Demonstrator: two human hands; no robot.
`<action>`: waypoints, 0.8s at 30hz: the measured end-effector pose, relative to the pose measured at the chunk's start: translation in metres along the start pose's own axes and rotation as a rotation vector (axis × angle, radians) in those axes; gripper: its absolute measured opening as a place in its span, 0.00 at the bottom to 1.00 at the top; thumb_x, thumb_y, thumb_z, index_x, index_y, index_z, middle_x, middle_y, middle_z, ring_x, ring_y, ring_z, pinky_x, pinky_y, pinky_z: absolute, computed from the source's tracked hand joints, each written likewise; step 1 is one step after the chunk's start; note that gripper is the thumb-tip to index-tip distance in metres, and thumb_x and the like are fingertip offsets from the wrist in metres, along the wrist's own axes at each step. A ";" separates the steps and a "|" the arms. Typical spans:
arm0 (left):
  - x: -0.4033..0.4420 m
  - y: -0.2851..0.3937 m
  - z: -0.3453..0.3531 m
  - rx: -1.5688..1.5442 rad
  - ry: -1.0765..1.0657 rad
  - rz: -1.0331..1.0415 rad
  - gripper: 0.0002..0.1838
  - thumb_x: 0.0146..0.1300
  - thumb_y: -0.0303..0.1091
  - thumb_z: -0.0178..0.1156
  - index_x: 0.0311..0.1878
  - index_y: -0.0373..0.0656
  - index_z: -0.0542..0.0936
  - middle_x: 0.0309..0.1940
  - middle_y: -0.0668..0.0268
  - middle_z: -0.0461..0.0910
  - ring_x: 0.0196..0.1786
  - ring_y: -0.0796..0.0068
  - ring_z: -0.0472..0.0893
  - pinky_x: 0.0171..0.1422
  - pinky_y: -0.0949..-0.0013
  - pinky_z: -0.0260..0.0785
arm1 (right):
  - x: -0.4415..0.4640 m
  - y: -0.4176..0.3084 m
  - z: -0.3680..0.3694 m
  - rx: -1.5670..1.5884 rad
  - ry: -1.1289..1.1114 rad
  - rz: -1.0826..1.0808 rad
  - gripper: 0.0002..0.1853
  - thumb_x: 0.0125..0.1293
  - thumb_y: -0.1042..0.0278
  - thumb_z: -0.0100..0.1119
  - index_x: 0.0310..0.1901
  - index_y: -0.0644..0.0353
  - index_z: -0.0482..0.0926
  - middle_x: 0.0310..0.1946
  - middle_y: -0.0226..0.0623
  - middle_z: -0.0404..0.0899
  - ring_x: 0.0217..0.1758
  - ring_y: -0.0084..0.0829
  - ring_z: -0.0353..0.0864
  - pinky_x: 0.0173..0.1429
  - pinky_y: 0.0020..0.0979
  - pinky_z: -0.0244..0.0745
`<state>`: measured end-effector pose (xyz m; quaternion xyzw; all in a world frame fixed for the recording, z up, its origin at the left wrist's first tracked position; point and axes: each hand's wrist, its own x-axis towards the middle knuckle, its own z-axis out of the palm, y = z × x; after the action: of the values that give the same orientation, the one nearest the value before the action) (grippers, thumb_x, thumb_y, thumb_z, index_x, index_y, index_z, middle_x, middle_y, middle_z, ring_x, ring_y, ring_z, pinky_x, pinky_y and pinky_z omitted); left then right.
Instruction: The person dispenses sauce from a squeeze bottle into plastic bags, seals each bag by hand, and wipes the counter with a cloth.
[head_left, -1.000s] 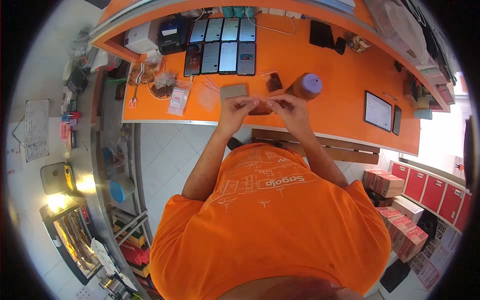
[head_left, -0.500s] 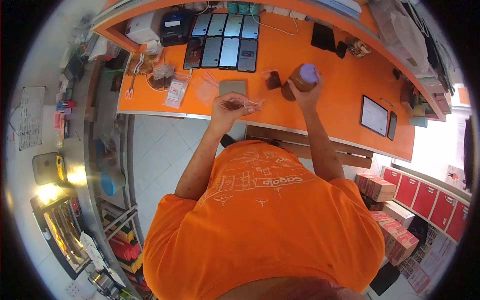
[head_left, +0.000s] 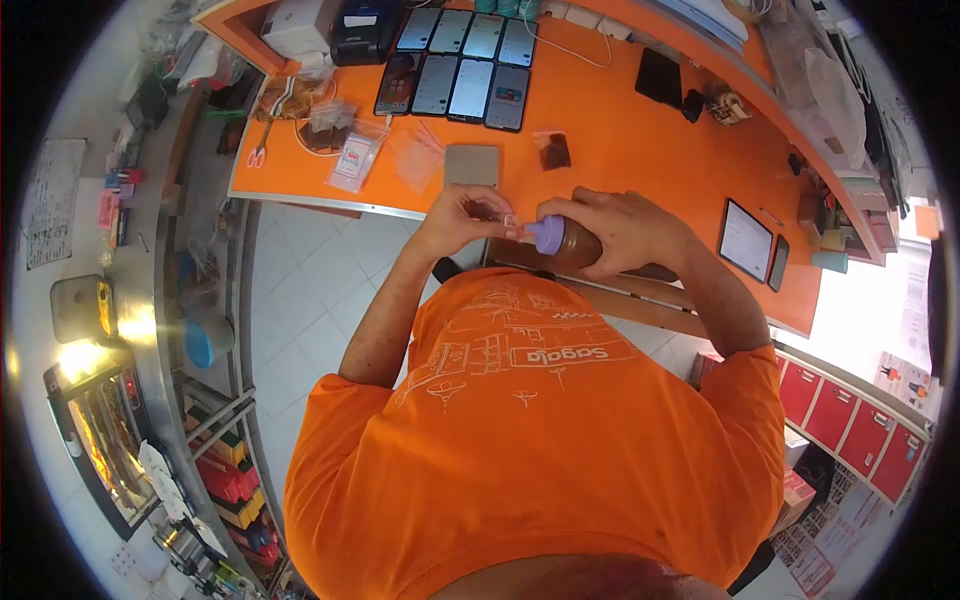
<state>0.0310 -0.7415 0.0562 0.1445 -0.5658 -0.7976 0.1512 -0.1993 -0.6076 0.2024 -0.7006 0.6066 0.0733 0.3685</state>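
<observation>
My right hand [head_left: 630,232] is wrapped round a squeeze bottle [head_left: 577,246] with a purple cap and brown contents. The bottle is tipped on its side, its nozzle pointing left at my left hand [head_left: 468,215]. Between the fingertips of that hand is a small clear plastic bag [head_left: 513,229], and the nozzle tip is at its mouth. Whether the tip is inside the bag I cannot tell. Beyond my left hand a flat grey-green pad [head_left: 471,166] lies on the table, and to its right a small bag with dark contents [head_left: 552,150].
Several phones [head_left: 452,84] lie in two rows at the back of the orange table [head_left: 620,140]. Packets [head_left: 354,162], empty clear bags [head_left: 418,158] and scissors [head_left: 259,150] lie to the left. A tablet [head_left: 747,236] rests on the right. A shelf overhangs the back edge.
My right hand has brought the bottle down toward me and left, tipping it from near upright to lying sideways. Its nozzle now meets the bag in my left hand.
</observation>
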 end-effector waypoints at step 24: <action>-0.001 -0.019 0.006 0.045 0.270 0.017 0.09 0.71 0.30 0.65 0.46 0.34 0.87 0.43 0.62 0.88 0.47 0.75 0.85 0.53 0.71 0.76 | 0.010 0.059 0.053 0.290 0.542 -0.291 0.49 0.42 0.64 0.82 0.69 0.45 0.68 0.61 0.47 0.75 0.65 0.49 0.78 0.67 0.47 0.75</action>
<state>0.0280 -0.7299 0.0404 0.2491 -0.5591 -0.7567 0.2296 -0.2319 -0.5827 0.1335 -0.7142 0.5802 -0.2559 0.2964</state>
